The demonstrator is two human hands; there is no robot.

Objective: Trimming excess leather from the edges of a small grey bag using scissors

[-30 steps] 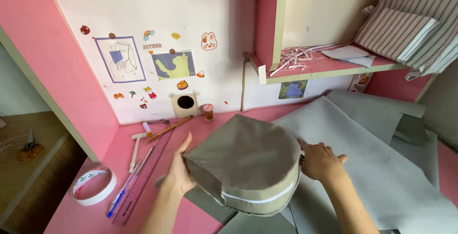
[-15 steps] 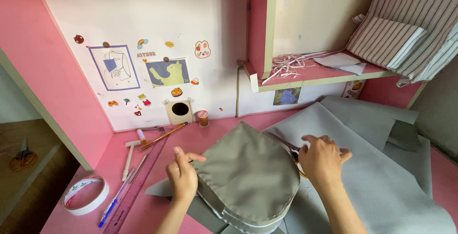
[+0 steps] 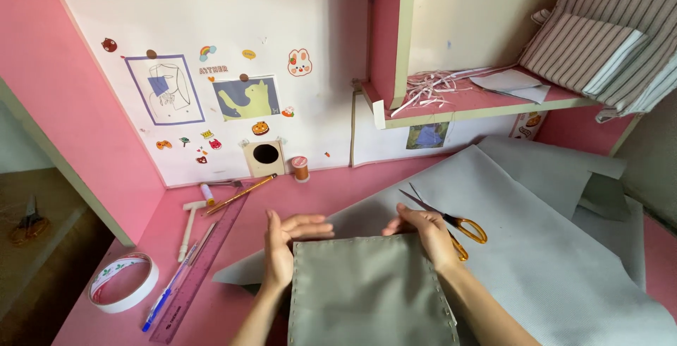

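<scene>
While my left hand (image 3: 282, 251) presses flat, fingers spread, against the stitched grey felt piece (image 3: 370, 293) on the pink desk (image 3: 310, 194), my right hand (image 3: 425, 232) pinches its top edge. Beyond lie orange-handled scissors (image 3: 451, 222) on smooth grey felt sheet (image 3: 536, 247).

Pink desk (image 3: 317, 191), white stickered wall (image 3: 233, 50), pink shelf (image 3: 486, 102), daylit

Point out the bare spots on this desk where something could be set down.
Bare pink desk lies between the thread spool, ruler and left hand. The grey sheet right of the scissors is open. Crowded: pens by the tape roll.
</scene>
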